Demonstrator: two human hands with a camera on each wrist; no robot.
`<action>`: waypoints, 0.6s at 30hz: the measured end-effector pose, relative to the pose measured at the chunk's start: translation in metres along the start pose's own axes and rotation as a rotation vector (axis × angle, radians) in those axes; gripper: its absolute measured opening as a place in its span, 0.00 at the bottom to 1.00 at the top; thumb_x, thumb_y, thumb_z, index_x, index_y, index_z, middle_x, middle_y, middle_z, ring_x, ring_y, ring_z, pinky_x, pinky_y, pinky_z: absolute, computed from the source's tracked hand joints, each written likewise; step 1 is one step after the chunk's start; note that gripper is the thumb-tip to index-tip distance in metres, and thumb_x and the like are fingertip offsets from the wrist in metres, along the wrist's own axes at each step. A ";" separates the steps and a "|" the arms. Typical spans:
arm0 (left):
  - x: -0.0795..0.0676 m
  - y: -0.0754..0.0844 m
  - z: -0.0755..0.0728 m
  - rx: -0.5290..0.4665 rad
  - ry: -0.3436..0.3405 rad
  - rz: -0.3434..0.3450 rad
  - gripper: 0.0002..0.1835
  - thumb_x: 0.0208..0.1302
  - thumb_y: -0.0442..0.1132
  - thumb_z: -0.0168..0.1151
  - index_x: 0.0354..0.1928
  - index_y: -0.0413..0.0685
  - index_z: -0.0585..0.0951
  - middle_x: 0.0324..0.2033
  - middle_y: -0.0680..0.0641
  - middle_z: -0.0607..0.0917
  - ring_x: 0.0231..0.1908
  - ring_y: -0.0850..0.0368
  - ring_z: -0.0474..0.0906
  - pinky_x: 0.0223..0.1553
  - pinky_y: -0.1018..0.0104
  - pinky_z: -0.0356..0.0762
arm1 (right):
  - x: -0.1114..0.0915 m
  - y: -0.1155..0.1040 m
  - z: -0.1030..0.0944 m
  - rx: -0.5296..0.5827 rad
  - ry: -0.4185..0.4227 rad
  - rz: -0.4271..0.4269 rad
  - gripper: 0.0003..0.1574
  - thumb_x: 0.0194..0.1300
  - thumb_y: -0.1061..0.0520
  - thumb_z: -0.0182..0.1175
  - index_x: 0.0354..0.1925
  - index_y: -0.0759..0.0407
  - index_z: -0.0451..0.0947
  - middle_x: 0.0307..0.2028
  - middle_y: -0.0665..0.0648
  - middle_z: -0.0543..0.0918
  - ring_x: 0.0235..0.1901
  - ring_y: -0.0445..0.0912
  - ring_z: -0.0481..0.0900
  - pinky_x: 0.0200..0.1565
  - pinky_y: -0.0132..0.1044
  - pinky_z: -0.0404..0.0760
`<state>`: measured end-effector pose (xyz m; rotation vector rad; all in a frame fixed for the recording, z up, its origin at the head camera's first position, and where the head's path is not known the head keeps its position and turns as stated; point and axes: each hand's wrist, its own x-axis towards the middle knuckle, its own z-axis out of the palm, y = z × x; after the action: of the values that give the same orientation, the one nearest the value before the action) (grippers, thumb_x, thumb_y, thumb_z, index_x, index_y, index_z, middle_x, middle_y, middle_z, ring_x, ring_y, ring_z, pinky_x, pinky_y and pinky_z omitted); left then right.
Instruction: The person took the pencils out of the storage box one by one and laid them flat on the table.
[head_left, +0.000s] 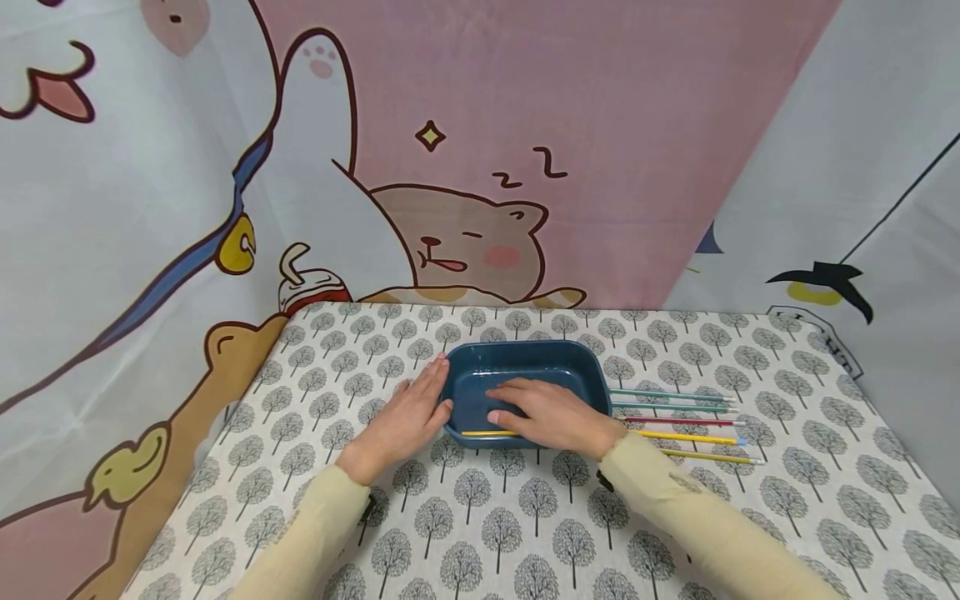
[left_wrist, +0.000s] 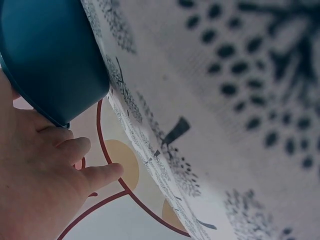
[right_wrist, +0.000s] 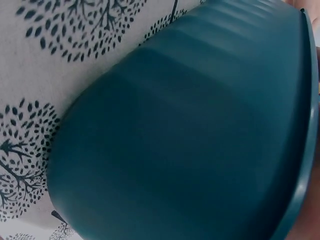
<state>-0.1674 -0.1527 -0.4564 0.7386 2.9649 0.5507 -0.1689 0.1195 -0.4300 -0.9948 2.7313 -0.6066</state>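
Observation:
A dark blue rectangular dish (head_left: 551, 354) with rounded corners stands on the table. My left hand (head_left: 405, 417) rests against its left end, fingers fairly straight along the rim; in the left wrist view the little finger sticks out away from the dish (left_wrist: 55, 60). My right hand (head_left: 551, 414) reaches over the near right side into the dish, with a gap between thumb and fingers. Below that thumb a yellow pencil (head_left: 487, 433) lies along the near inside wall, its other end hidden under the hand. The right wrist view shows mostly the dish's outer wall (right_wrist: 175, 125).
Several pencils lie side by side to the right of the dish: teal ones (head_left: 675, 407), a red one (head_left: 678, 421), a yellow one (head_left: 690, 437) and a yellow-olive one (head_left: 712, 457). The tree-print tablecloth (head_left: 502, 533) covers the table. A cartoon-printed cloth (head_left: 600, 108) hangs behind.

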 end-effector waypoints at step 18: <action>-0.001 0.000 0.000 -0.003 0.001 -0.001 0.35 0.83 0.50 0.43 0.83 0.44 0.47 0.82 0.45 0.48 0.80 0.45 0.48 0.75 0.36 0.53 | 0.016 0.007 0.001 0.101 -0.081 -0.088 0.23 0.75 0.46 0.63 0.59 0.57 0.85 0.53 0.52 0.87 0.52 0.45 0.85 0.53 0.44 0.84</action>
<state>-0.1666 -0.1528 -0.4559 0.7360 2.9649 0.5562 -0.1847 0.1138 -0.4346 -1.0952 2.5707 -0.6958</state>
